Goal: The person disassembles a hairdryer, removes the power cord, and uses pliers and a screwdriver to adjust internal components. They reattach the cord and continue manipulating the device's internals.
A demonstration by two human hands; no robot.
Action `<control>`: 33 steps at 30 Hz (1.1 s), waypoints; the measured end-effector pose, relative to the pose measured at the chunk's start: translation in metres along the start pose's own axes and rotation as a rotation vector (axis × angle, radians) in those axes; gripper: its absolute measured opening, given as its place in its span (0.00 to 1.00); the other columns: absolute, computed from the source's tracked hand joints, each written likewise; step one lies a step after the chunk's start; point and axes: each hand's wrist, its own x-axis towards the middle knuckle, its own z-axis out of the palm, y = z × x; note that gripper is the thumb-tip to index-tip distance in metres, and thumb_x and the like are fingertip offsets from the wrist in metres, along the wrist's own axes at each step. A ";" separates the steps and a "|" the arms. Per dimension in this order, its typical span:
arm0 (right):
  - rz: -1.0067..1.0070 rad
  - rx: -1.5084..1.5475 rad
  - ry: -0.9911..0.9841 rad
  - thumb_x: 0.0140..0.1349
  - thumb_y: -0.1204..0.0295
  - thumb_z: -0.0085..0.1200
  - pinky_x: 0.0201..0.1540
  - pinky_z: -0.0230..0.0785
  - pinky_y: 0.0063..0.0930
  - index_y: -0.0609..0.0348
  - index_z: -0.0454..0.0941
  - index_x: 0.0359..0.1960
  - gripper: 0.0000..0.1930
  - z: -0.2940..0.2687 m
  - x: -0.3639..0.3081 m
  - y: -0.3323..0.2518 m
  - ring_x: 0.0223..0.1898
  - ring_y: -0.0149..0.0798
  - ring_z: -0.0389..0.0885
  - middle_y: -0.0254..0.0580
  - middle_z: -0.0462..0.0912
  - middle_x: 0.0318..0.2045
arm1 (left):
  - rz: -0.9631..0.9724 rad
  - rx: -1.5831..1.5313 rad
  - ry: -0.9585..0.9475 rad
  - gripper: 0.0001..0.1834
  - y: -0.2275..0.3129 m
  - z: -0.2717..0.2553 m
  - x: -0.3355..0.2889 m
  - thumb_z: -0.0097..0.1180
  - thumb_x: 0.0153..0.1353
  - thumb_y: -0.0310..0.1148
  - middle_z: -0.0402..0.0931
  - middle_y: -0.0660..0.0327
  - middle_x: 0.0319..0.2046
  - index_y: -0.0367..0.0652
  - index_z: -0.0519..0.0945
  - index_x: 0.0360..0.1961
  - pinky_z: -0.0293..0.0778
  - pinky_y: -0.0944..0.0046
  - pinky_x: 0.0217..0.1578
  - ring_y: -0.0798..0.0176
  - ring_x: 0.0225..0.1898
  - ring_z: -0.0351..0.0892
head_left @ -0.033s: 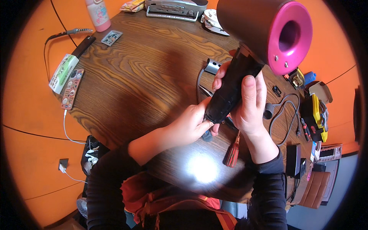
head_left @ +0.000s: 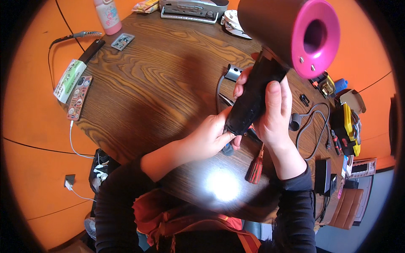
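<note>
A hair dryer (head_left: 270, 25) with a dark grey barrel and a pink ring-shaped end is held up over the table, tilted. My right hand (head_left: 274, 109) is closed around its black handle (head_left: 257, 95), thumb along the near side. At the handle's lower end, the fingers of my left hand (head_left: 213, 133) are pinched against the bottom edge. Part of the left fingertips is hidden behind the handle. Below the hands lies a screwdriver (head_left: 255, 169) with a red handle. A silver tube-shaped piece (head_left: 234, 73) on a grey cord lies just behind the handle.
On the right are a coiled grey cord (head_left: 310, 114), a yellow tool case (head_left: 349, 122) and red-handled pliers (head_left: 336, 143). To the left lie a patterned phone (head_left: 79, 98) on a white cable and a green-white box (head_left: 69, 81). A bottle (head_left: 108, 17) stands at the far left.
The hair dryer's pink end has shifted very slightly to the left and up. Both hands keep their grip on the handle.
</note>
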 end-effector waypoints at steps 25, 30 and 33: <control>0.282 0.050 -0.040 0.59 0.68 0.48 0.43 0.70 0.29 0.63 0.59 0.48 0.19 -0.014 0.014 -0.006 0.38 0.37 0.76 0.47 0.74 0.38 | -0.051 -0.333 -0.002 0.05 0.001 0.002 -0.001 0.40 0.61 0.26 0.68 0.56 0.22 0.39 0.59 0.36 0.76 0.58 0.31 0.63 0.24 0.72; 0.361 0.347 -0.137 0.64 0.58 0.32 0.50 0.66 0.37 0.65 0.54 0.55 0.25 -0.028 0.019 -0.002 0.49 0.47 0.70 0.58 0.68 0.48 | -0.082 -0.481 -0.057 0.06 0.004 0.001 0.000 0.40 0.62 0.29 0.68 0.56 0.20 0.40 0.58 0.36 0.76 0.56 0.30 0.62 0.21 0.72; 0.381 0.328 -0.126 0.63 0.60 0.35 0.50 0.66 0.37 0.65 0.54 0.55 0.24 -0.030 0.020 -0.003 0.49 0.46 0.70 0.57 0.68 0.48 | -0.097 -0.487 -0.059 0.06 0.004 0.001 0.000 0.40 0.62 0.29 0.68 0.55 0.20 0.40 0.58 0.36 0.76 0.56 0.29 0.62 0.21 0.72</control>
